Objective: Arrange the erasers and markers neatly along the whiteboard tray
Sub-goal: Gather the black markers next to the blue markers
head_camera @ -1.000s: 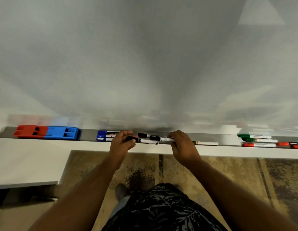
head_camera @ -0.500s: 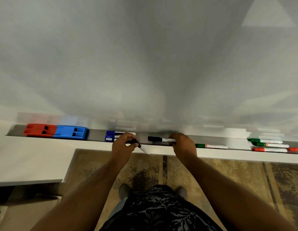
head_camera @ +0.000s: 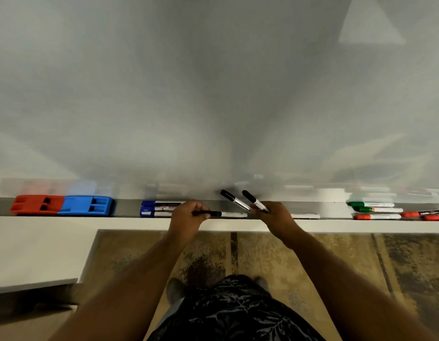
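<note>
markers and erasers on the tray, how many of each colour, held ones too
red eraser: 1
blue eraser: 1
blue markers: 2
black markers: 3
green markers: 2
red markers: 3
marker with cap hidden: 1
total: 13

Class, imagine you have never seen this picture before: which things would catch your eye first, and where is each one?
First, the two hands at the middle of the tray: the right hand holds two black markers fanned up against the whiteboard, while the left hand grips a third black marker lying level. Next, the red eraser and blue eraser sit end to end at the far left.
</note>
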{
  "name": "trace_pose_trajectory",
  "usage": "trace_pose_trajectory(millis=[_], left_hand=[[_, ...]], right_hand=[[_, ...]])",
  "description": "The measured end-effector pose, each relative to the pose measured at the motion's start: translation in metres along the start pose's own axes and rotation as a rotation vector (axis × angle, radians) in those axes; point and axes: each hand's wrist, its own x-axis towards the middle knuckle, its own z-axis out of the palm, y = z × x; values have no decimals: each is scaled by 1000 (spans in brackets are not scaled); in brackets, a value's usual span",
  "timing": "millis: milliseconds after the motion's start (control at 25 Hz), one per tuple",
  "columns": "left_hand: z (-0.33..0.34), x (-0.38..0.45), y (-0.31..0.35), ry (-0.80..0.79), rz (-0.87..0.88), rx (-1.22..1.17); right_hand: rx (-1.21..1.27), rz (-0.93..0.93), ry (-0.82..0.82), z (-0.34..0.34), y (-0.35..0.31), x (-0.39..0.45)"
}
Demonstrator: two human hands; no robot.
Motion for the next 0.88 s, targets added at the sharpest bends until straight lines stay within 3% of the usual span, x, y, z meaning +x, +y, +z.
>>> trace_pose_trajectory(millis=[80, 240, 360, 520, 880], left_hand=[[5, 2, -1, -59, 63, 142], [7, 1, -7, -28, 143, 185], [7, -2, -10, -6, 55, 158], [5, -2, -13, -13, 21, 176], [9, -7, -7, -36, 19, 226]], right_hand=[[-65, -7, 42, -3, 2, 1], [-295, -149, 133, 8, -1, 1], [-472, -262, 180, 30, -5, 5], [-645, -271, 82, 48, -13, 10], [-362, -278, 241, 39, 14, -2]])
